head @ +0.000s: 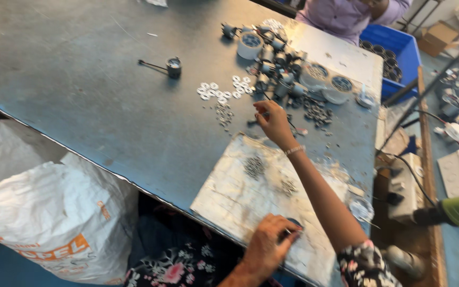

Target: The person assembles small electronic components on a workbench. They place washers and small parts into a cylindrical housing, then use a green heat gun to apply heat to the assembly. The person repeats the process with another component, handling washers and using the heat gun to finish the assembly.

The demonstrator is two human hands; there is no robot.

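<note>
Beyond right hand (pixel 273 121), washers (pixel 224 90), touching none

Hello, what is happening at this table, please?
A person works at a metal table covered with small parts. The right hand reaches toward a heap of grey cylinders, near loose washers. The left hand holds a small dark round part on a worn board. Another person sits opposite.

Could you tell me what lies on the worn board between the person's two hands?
In the head view, between the left hand and the right hand, two small heaps of metal parts lie on the worn board; the rest is bare.
</note>
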